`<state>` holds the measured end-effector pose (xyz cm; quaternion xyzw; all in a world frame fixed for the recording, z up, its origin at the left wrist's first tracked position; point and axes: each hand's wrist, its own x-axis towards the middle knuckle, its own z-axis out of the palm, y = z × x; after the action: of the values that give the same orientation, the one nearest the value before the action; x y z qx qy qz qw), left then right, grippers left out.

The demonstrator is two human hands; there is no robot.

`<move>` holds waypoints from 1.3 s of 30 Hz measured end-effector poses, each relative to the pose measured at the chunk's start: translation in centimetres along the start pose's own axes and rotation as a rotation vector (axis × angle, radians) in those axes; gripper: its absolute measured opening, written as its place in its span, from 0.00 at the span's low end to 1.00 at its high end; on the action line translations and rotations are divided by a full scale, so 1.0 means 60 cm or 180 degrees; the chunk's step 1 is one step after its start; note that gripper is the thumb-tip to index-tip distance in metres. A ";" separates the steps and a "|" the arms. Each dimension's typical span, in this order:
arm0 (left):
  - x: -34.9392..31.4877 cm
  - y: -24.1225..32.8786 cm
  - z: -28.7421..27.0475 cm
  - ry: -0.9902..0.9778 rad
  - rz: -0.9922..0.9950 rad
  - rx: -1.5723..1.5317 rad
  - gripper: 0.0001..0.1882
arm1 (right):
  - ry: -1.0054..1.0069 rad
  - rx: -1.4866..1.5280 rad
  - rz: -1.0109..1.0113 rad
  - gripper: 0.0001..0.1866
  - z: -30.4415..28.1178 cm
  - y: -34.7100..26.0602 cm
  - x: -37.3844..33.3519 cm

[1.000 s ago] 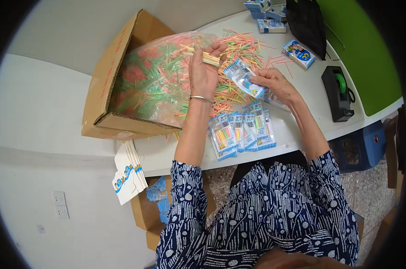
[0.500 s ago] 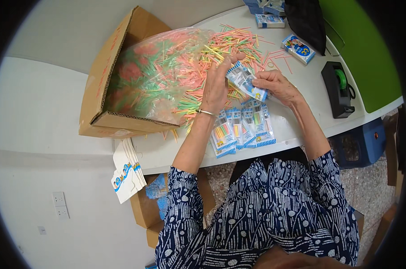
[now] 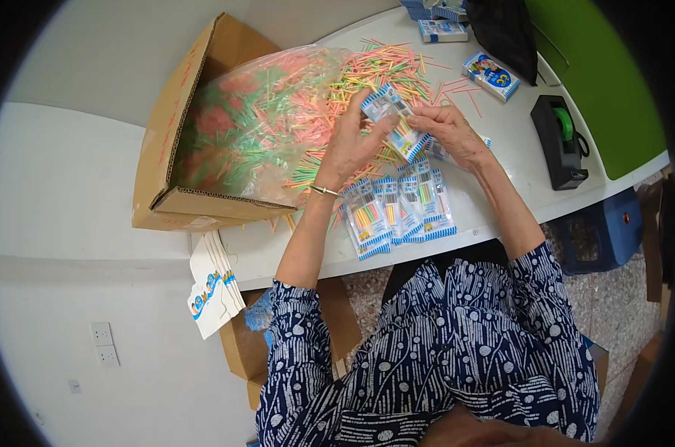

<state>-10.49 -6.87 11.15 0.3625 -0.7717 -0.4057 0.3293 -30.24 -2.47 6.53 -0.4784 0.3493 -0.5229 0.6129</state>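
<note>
- I see my left hand (image 3: pixel 350 145) and right hand (image 3: pixel 449 130) brought together over the white table (image 3: pixel 516 175), both closed on one small blue-and-white packet (image 3: pixel 394 119) of coloured sticks.
- My left fingers pinch the packet's upper end; my right fingers grip its lower side. The packet is tilted and held just above the table, over the edge of the loose pile of coloured sticks (image 3: pixel 386 71).
- How much of the packet is already filled I can't quite tell, as my fingers cover part of it.
- Just below my hands, a row of filled packets (image 3: pixel 397 205) lies flat near the table's front edge, overlapping side by side.
- To my left, an open cardboard box (image 3: pixel 177 134) lies on its side with a clear plastic bag of sticks (image 3: pixel 255 127) spilling toward the pile.
- On the right stand a black tape dispenser (image 3: pixel 561 141) and a small printed box (image 3: pixel 491 74), well apart from my hands.
- A stack of empty white packets (image 3: pixel 212 287) hangs off the table's left corner.
</note>
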 end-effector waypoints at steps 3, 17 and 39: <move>-0.001 0.018 0.002 0.0112 -0.0044 -0.0615 0.22 | -0.0094 -0.0008 -0.0038 0.14 0.018 -0.011 0.001; 0.004 0.044 -0.004 -0.0015 0.0127 -0.1053 0.22 | -0.0357 -0.0245 0.0116 0.14 0.031 -0.031 0.003; -0.101 0.020 -0.077 -0.0723 -0.0893 -0.0601 0.17 | 0.0973 -0.2940 -0.0238 0.22 -0.044 -0.037 -0.059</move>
<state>-3.97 -3.16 13.01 0.3859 -0.7044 -0.5564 0.2129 -34.10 0.42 7.58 -0.6303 0.6134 -0.3992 0.2590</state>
